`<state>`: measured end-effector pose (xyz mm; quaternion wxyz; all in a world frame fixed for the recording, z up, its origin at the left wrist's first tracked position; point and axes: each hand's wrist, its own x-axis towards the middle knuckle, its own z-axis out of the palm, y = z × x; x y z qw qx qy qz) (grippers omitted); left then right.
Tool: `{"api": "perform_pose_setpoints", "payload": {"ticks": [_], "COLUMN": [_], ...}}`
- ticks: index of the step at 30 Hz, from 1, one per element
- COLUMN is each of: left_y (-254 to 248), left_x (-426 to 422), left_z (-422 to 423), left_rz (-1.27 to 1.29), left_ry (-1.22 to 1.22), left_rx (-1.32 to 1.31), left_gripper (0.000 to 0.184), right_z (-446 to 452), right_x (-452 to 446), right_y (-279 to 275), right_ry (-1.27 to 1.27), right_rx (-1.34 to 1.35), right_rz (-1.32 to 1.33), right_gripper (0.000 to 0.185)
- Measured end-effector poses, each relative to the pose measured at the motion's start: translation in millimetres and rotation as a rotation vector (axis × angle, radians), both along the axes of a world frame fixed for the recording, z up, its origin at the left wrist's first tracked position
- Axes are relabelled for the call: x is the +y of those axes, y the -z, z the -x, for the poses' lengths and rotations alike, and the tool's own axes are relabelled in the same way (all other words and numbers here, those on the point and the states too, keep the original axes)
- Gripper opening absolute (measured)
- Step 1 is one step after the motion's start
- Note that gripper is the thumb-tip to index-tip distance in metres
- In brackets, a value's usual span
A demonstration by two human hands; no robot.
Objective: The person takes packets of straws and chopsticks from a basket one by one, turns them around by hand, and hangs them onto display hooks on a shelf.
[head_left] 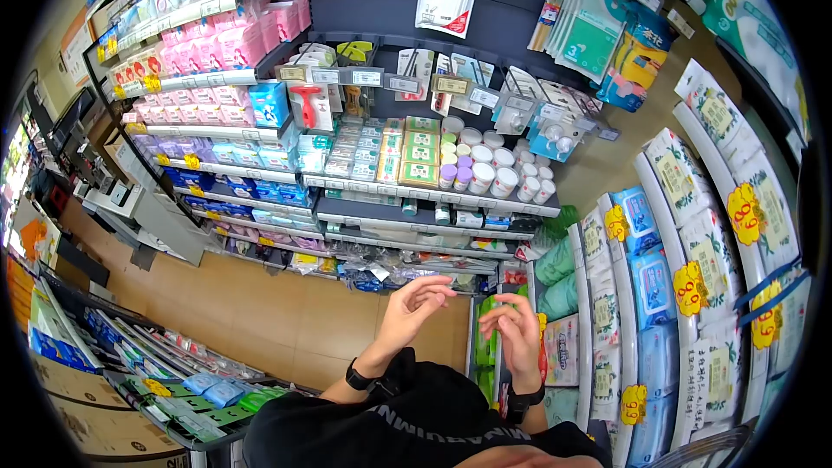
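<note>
The left hand point(411, 312) and right hand point(517, 335) have loosely curled fingers, holding nothing I can see. Nothing looks picked up yet: green packs point(485, 345) sit near the right fingers, jars point(504, 180) well beyond both.

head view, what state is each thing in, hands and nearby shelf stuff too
Left hand: empty, raised, fingers partly bent
Right hand: empty, raised, fingers bent, apart from the left
Left wristband: worn
Right wristband: worn
White-lidded jars: lids on, upright, grouped on a shelf
Red tool: hanging in its pack
Teal pack: hanging
Pink packs: stacked on a shelf
</note>
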<state>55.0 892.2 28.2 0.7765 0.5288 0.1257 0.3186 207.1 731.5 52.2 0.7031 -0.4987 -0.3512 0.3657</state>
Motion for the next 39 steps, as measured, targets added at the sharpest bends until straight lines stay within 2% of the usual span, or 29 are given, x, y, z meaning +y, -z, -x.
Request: {"api": "perform_pose_setpoints", "payload": {"ticks": [5,7,14,25,33,39], "left_y": [-2.9,-1.8,3.2,17.1,21.6,11.1], "left_x": [-28.9,-44.6,-116.5,-208.3,-267.4,-296.5], "left_z": [-1.5,-3.0,8.5,41.8,88.4,104.4], "left_rz": [-0.019,-0.036,0.025,-0.008,0.009,-0.03], "left_ry": [0.033,0.039,0.056,-0.051,-0.204,-0.181], "left_rx": [0.029,0.028,0.105,0.169,0.217,0.268], "left_gripper": [0.031,0.03,0.028,0.026,0.023,0.024], "right_z": [6.6,4.5,18.8,34.7,60.0,80.6], "right_x": [-34.4,-54.7,-135.3,-230.2,-282.1,-314.9], "right_y": [-2.9,-4.6,-1.7,2.2,14.6,11.7], "right_ry": [0.009,-0.045,0.025,0.017,-0.055,-0.018], "right_rx": [0.017,0.168,0.165,0.222,0.27,0.267], "right_rz": [0.025,0.048,0.08,0.035,0.102,0.064], "right_gripper": [0.033,0.032,0.031,0.029,0.028,0.028]}}
